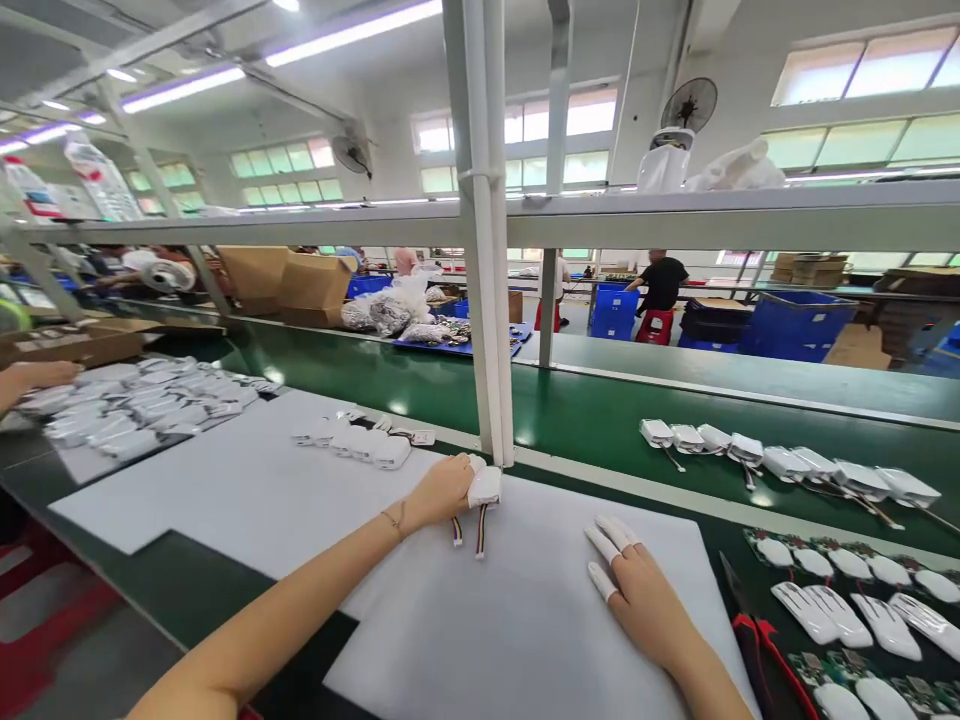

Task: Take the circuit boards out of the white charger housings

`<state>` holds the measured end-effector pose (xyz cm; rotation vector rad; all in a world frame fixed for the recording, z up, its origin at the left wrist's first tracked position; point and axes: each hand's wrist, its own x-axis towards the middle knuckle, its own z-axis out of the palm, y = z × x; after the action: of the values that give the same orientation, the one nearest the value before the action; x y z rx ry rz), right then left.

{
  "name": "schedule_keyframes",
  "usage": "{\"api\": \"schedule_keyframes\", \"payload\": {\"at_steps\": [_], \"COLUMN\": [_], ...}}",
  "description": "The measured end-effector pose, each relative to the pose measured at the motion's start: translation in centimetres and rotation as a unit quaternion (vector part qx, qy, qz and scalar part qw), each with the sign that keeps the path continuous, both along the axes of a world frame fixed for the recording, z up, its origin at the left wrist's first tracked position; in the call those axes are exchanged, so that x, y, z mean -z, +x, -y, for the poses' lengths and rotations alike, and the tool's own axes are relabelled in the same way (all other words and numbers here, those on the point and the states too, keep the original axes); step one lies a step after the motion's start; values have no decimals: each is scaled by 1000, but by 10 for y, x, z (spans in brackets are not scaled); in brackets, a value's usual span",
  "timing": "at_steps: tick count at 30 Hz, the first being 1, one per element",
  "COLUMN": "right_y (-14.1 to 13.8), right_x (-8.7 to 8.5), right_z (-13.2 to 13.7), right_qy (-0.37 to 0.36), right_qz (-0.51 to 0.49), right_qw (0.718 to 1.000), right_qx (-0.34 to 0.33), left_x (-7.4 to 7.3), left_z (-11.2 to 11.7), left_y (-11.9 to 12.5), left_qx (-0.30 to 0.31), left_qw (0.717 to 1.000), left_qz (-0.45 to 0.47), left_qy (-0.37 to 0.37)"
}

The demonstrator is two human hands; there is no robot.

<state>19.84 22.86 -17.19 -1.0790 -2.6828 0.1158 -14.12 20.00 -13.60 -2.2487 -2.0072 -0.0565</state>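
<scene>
White block (485, 487), boxy, multicoloured leads (481, 528) trailing; left hand (448, 488) grasping it; right hand (639, 590) released.

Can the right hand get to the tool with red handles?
Probably yes: the right hand looks empty, and the red-handled tool lies close by to its right, with nothing visible blocking the way.

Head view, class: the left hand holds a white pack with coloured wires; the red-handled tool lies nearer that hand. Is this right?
No: the head view shows the red-handled tool nearer the right hand. The left hand does hold a white pack with coloured wires.
</scene>
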Motion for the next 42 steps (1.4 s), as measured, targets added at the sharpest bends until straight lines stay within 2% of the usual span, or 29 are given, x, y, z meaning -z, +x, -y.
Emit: {"api": "schedule_keyframes", "payload": {"at_steps": [5,7,9,12,14,16,18,20,22,25,28,31,35,37,39,42], "right_y": [-2,-3,-4,-6,-7,-7,-7,-8,-10,-14,-15,-13,-10,-10,-9,-4], "right_x": [-11,-13,-13,-11,-9,-8,-6,-2,4,15,22,21,14,11,8,6], "right_z": [9,12,13,15,15,15,16,15,12,3,-3,-1,8,11,11,3], "right_qy": [-14,-21,-32,-51,-63,-71,-71,-66,-61,-62,-69,-77,-79,-78,-81,-92], "right_qz": [30,27,16,-10,-27,-40,-46,-47,-43,-35,-40,-63,-107,-137,-177,-264], "right_qw": [999,999,999,998,997,996,996,997,997,997,997,995,991,988,981,953], "right_qx": [18,22,24,27,28,27,23,19,10,-8,-19,-14,1,6,22,114], "left_x": [4,-3,-22,-69,-99,-114,-112,-99,-83,-60,-40,-31,-41,-51,-59,-58], "left_z": [-9,-4,4,6,-10,-43,-89,-137,-179,-221,-236,-235,-211,-184,-146,-79], "left_y": [9,3,0,22,60,111,163,207,237,257,255,243,219,200,178,150], "left_qx": [40,62,97,167,220,262,228,192,157,112,89,82,78,78,82,81], "left_qw": [999,997,994,980,966,957,972,981,988,994,996,996,997,997,996,996], "left_qz": [29,33,29,46,101,98,37,12,-4,-17,-24,-27,-26,-26,-29,-45], "left_qy": [2,-15,-45,-95,-96,-74,-45,-18,3,5,-6,-10,-1,6,7,-16]}}
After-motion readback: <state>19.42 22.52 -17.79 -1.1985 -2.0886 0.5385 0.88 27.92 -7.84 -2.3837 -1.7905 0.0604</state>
